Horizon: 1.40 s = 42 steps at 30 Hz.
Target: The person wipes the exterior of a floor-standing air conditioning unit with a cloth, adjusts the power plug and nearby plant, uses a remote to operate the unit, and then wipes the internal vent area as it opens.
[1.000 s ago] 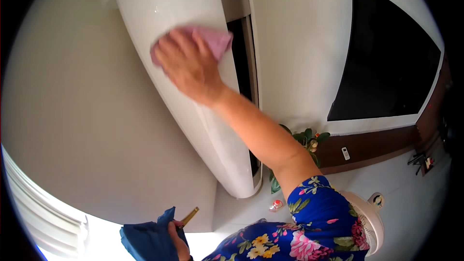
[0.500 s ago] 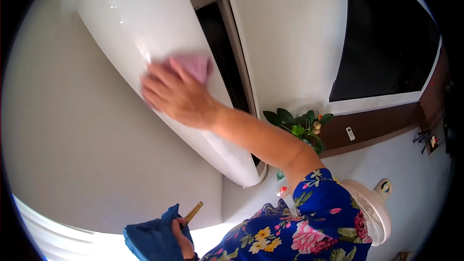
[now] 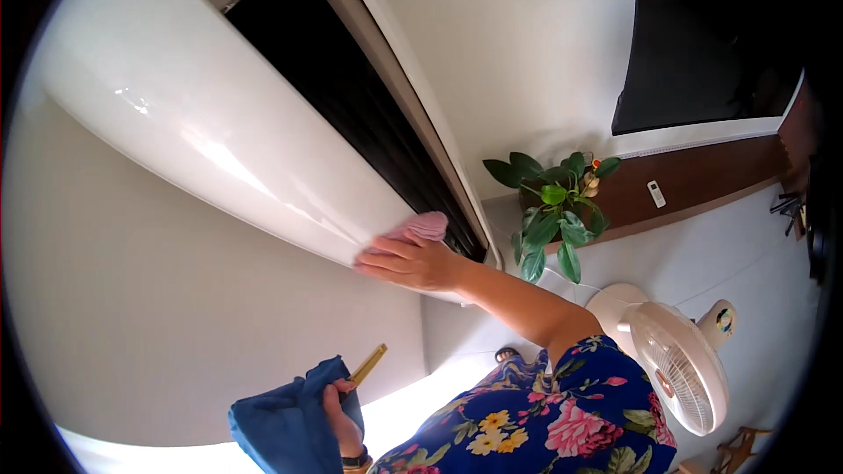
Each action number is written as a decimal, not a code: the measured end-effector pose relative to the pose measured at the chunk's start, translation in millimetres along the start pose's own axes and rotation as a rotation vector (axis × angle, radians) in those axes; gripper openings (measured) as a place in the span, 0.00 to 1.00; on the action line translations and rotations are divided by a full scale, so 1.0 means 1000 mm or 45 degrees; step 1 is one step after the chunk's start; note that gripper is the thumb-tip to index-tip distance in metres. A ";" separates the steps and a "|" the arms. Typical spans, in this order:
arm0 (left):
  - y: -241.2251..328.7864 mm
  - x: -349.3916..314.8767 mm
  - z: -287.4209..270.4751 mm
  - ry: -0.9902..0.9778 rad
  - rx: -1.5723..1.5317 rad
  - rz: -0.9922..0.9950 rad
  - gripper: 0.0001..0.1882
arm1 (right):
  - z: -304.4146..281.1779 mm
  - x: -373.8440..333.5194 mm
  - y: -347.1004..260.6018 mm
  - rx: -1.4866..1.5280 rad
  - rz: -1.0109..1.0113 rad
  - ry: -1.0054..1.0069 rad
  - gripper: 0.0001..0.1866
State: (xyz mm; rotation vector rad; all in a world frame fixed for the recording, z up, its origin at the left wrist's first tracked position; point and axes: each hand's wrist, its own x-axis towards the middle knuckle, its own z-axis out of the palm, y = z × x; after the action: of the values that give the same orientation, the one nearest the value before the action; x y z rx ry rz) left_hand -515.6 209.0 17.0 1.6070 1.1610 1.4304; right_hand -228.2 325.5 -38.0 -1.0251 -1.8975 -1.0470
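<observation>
My right hand point(image 3: 408, 263) presses a pink cloth point(image 3: 426, 226) against the smooth, curved white panel point(image 3: 202, 123) of a tall floor-standing unit that looks like an air conditioner. The hand lies near the panel's lower end, with the cloth bunched under its fingers. Beside the panel runs a dark, recessed opening point(image 3: 325, 70). At the lower left, my left hand point(image 3: 342, 417) grips a folded blue cloth point(image 3: 285, 421). A flat gold-coloured stick point(image 3: 369, 364) also juts out of that hand; its other end is hidden.
A leafy green plant point(image 3: 553, 211) stands beside the unit. Past it are a brown low cabinet point(image 3: 702, 184) with a white remote control point(image 3: 656, 194) on it and a large black screen point(image 3: 694, 44). On the right stands a pale pink fan point(image 3: 680, 369).
My right hand has slid the pink cloth down the white panel toward its lower end. My view has shifted, showing more of the dark opening. The left hand keeps its hold.
</observation>
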 end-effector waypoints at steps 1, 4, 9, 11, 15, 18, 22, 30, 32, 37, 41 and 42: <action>0.000 0.000 0.001 0.003 0.022 -0.009 0.12 | -0.002 -0.013 -0.001 0.051 0.009 -0.085 0.22; 0.004 0.008 0.011 -0.032 -0.047 -0.148 0.12 | 0.000 -0.033 -0.006 0.244 0.133 -0.129 0.22; 0.007 0.012 0.023 -0.093 0.002 -0.161 0.09 | -0.013 0.001 -0.010 0.462 0.286 0.174 0.16; 0.007 0.010 0.024 -0.071 -0.008 -0.168 0.10 | -0.016 0.036 -0.016 0.392 0.327 0.354 0.15; 0.010 0.010 0.028 -0.091 -0.098 -0.151 0.11 | 0.001 0.056 -0.015 0.307 0.329 0.436 0.15; 0.011 0.012 0.034 -0.100 -0.070 -0.091 0.11 | 0.007 0.023 -0.022 0.285 0.293 0.381 0.16; 0.009 0.013 0.032 -0.089 -0.036 -0.071 0.10 | 0.008 -0.043 -0.032 0.357 0.271 0.007 0.19; 0.007 0.016 0.038 -0.043 -0.013 -0.138 0.10 | -0.028 -0.113 -0.039 1.366 2.208 -0.361 0.16; 0.008 0.016 0.042 -0.096 0.022 -0.101 0.08 | -0.010 -0.164 -0.038 1.150 2.209 0.606 0.11; 0.007 0.013 0.034 -0.098 0.171 -0.023 0.07 | -0.042 -0.077 0.114 1.461 2.256 1.251 0.12; 0.008 0.010 0.029 -0.036 0.176 -0.088 0.08 | -0.084 0.077 0.188 1.511 1.410 1.227 0.19; 0.011 0.008 0.032 -0.011 0.172 -0.110 0.08 | -0.095 0.107 0.199 1.359 1.286 1.094 0.20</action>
State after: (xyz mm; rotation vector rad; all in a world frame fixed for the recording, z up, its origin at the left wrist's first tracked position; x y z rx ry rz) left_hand -482.0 215.0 25.1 1.6315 1.3306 1.3126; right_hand -77.6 342.3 154.4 -0.5521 -0.7523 0.1881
